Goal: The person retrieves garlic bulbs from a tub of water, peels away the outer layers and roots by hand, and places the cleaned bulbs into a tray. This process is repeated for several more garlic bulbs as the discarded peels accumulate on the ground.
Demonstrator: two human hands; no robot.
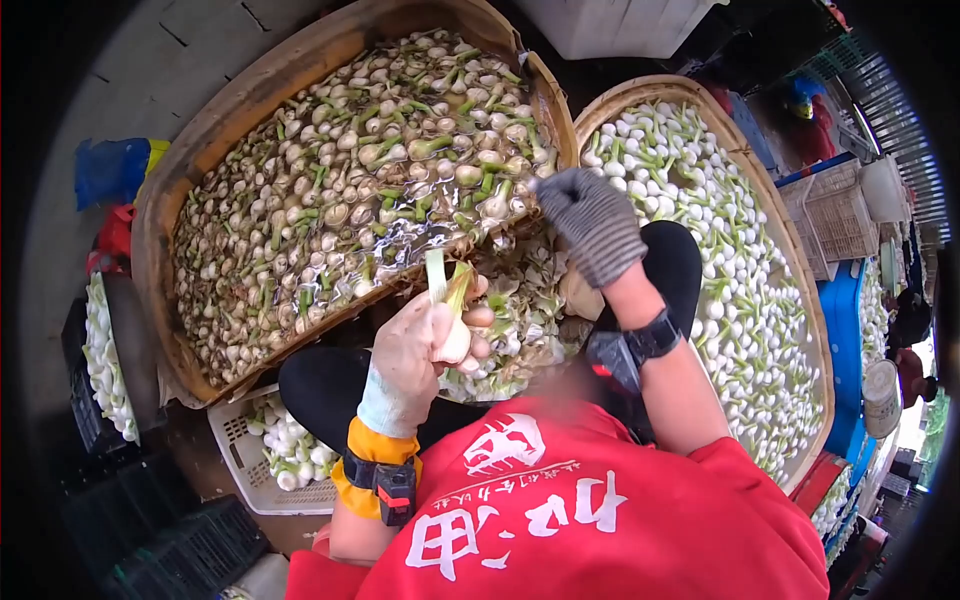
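Observation:
My left hand (408, 345), in a pale glove with an orange sleeve below it, is closed round a fresh garlic bulb (457, 340). This bulb is white, with a cut green stem pointing up. My right hand (592, 222), in a grey striped glove, hovers by the near right corner of a wooden-rimmed tub (195, 140). Its fingers are curled; a small pale tip shows at them, but what it is I cannot make out. Brownish bulbs (330, 190) with short green stems crowd the water in that tub. Between my knees lies a heap of peelings (515, 325).
To the right, a second tub (815, 345) holds many clean white bulbs (735, 320). A white plastic basket (232, 440) with more bulbs stands by my left leg. Blue containers (845, 345) and wicker-like crates (832, 215) line the far right. A white bin (610, 25) stands behind.

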